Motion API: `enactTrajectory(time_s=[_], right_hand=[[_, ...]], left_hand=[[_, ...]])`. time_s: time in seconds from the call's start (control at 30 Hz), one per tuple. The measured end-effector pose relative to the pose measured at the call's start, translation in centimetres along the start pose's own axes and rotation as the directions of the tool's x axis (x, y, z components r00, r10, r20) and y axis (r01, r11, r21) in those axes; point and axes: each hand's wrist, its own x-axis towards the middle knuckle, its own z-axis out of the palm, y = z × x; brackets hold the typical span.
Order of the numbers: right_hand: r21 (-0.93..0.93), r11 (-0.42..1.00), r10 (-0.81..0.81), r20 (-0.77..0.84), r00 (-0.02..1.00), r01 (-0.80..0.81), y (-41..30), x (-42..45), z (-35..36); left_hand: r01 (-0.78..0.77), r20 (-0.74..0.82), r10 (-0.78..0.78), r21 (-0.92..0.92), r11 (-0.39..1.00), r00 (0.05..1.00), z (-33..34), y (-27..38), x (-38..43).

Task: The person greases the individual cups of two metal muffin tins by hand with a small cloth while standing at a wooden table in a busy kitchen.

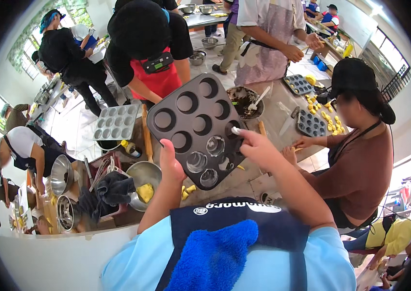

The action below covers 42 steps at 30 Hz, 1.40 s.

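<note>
A dark metal muffin tin (193,125) is held up and tilted before me. My left hand (172,162) grips its lower left edge, the thumb over the rim. My right hand (258,145) is at the tin's right side, its index finger reaching to a cup with a dab of white, greasy-looking stuff on the tip. Several cups near the lower corner are smeared white inside; those at the upper left look bare. Whether my other right fingers touch the tin cannot be told.
Around the tin are a bowl of dark mixture (246,103), a rolling pin (147,134), a metal bowl with yellow dough (143,178) and a lighter muffin tin (116,123). A person stands across; another sits at the right beside small muffin tins (311,123).
</note>
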Motion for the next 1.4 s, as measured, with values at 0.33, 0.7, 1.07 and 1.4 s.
enactTrajectory(time_s=[0.33, 0.7, 1.07, 1.4], right_hand=[[-0.979, 0.19, -0.088, 0.061, 0.994, 0.077, 2.7, 1.8, 2.4], [0.458, 0.882, 0.051, 0.137, 0.989, -0.109, 4.4, 1.7, 2.5], [-0.443, 0.895, 0.096, 0.092, 0.991, -0.045, 3.2, 2.7, 1.9], [0.86, 0.401, 0.093, 0.304, 0.948, -0.315, 6.5, 1.0, 0.6]], left_hand=[[-0.049, 0.006, 0.051, 0.373, 0.926, 0.999, 0.0, -0.4, -0.4], [-0.168, 0.008, 0.172, 0.269, 0.948, 0.985, -1.1, -2.5, -1.6], [0.016, 0.015, -0.021, 0.313, 0.95, 1.0, -1.4, -3.0, -2.2], [0.063, -0.005, -0.063, 0.197, 0.978, 0.998, -1.6, -2.2, -0.9]])
